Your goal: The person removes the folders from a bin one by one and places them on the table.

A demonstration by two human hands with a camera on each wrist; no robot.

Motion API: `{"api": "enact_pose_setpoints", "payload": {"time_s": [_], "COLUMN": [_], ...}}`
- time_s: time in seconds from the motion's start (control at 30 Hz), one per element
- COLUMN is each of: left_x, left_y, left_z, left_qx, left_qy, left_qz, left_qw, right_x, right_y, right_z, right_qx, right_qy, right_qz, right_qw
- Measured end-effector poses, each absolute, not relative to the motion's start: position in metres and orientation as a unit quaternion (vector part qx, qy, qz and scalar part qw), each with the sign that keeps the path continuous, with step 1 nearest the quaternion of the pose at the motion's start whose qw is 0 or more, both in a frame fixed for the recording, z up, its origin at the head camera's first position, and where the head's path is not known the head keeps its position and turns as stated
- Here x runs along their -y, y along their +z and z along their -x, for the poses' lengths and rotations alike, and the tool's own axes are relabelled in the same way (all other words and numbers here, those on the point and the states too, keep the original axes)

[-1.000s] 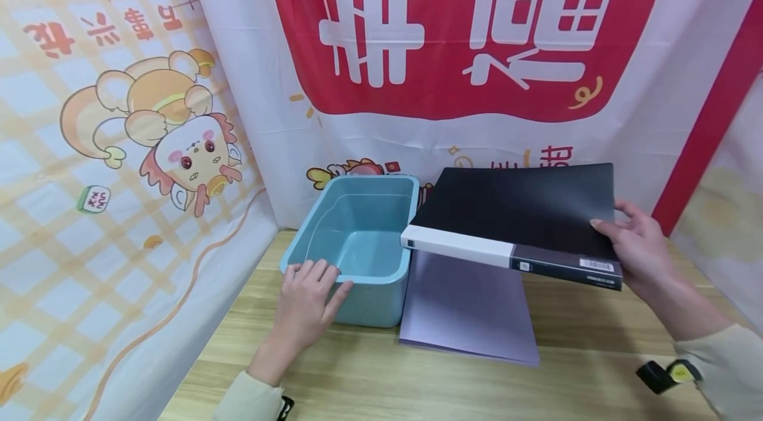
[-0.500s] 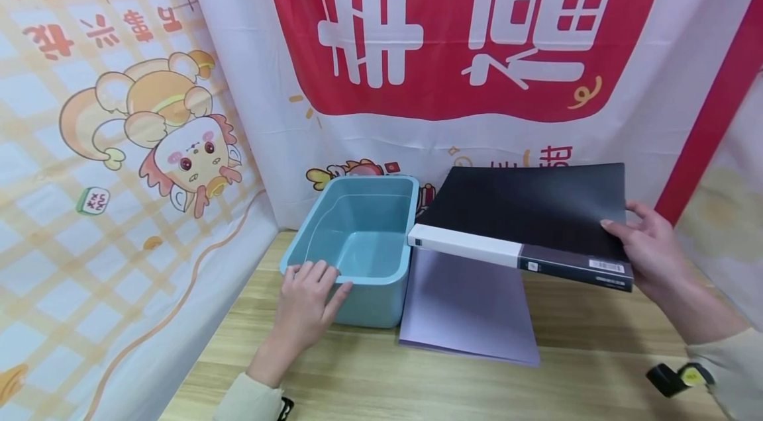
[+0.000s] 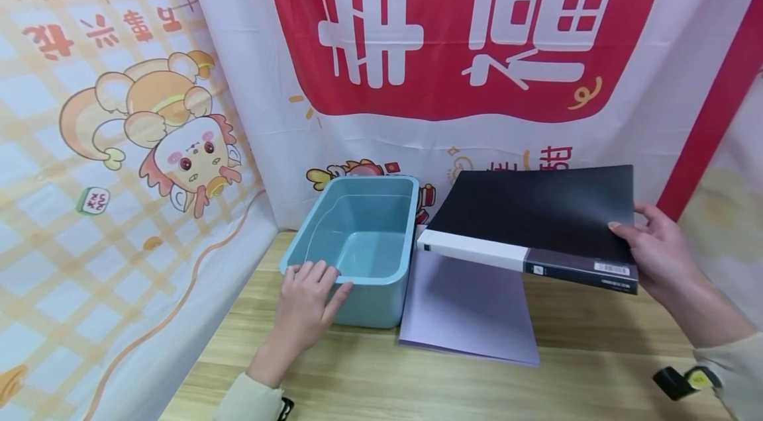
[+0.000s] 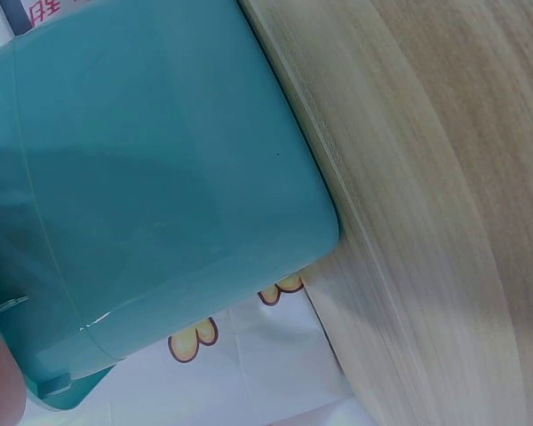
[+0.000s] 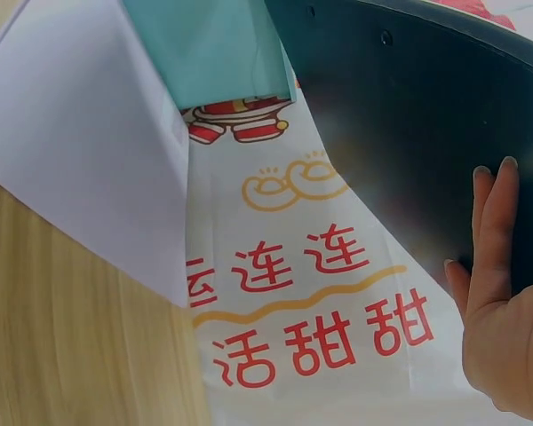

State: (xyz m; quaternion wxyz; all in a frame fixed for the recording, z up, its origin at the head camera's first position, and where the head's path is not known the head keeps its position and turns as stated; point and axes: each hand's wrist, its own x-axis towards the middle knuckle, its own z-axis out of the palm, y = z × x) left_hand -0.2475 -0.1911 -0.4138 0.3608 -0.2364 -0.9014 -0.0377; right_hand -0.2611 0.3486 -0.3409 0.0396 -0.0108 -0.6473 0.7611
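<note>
A blue-green plastic bin [image 3: 372, 302] stands on the table. My left hand [image 3: 306, 302] grips its near rim, with the fingers curled over the edge; the left wrist view shows the bin's outer wall [image 4: 160, 177] close up. To the right, a black file folder [image 3: 536, 212] with a white and black spine is held in the air by my right hand [image 3: 656, 252]. The thumb lies on top of the cover and several fingers [image 5: 497, 226] spread under it. Below the folder, a lilac folder [image 3: 467, 308] lies flat beside the bin, its far part hidden.
The wooden table [image 3: 357, 374] reaches back to a white and red printed cloth [image 3: 369, 136] behind the bin. Another patterned cloth [image 3: 197, 242] hangs along the left side.
My right hand has drawn the black file folder to the right, away from the bin. The left hand, the bin and the lilac folder have stayed in place.
</note>
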Motion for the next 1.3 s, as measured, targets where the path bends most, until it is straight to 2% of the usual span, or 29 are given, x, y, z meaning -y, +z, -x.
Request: {"api": "enact_pose_setpoints", "payload": {"time_s": [0.5, 0.73, 1.3], "left_x": [0.191, 0.19, 0.19], "left_y": [-0.415, -0.415, -0.413], "left_z": [0.247, 0.247, 0.248], "left_qx": [0.902, 0.902, 0.9], "left_qy": [-0.037, -0.04, -0.044], "left_qz": [0.237, 0.237, 0.238], "left_qw": [0.358, 0.359, 0.363], "right_x": [-0.36, -0.365, -0.378], "right_y": [-0.353, -0.357, -0.374], "right_z": [0.259, 0.258, 0.254], "right_qx": [0.632, 0.647, 0.61], "right_qy": [0.774, 0.76, 0.791], "right_qz": [0.004, 0.035, 0.016], "right_qw": [0.046, 0.04, 0.048]}}
